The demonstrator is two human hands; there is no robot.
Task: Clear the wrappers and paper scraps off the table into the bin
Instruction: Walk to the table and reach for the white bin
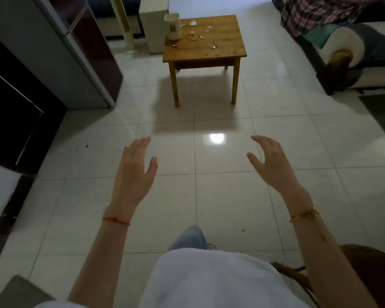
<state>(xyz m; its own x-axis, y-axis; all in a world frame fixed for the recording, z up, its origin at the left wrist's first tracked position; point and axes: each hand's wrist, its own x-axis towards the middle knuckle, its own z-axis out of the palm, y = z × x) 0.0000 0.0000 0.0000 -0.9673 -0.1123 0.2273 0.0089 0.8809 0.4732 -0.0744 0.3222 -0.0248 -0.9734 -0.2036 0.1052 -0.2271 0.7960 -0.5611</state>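
Scattered at twelve o'clock on the small square wooden table (218,44): pale paper scraps (193,23) and crinkled pink wrappers (213,47), beside a white cylindrical bin (173,26) at its left edge. Likely feather-light, limp, easily blown; best pinched by edges or swept together. Left hand (132,172) and right hand (272,164) spread, empty, well apart from all that.

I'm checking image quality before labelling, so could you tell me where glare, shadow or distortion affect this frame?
Head view: a bright glare spot on the glossy floor tiles between the left hand and right hand; the wooden table casts a broad soft shadow toward the camera; the corners darken and the wide lens bends the edges; the scraps are too small to tell apart.
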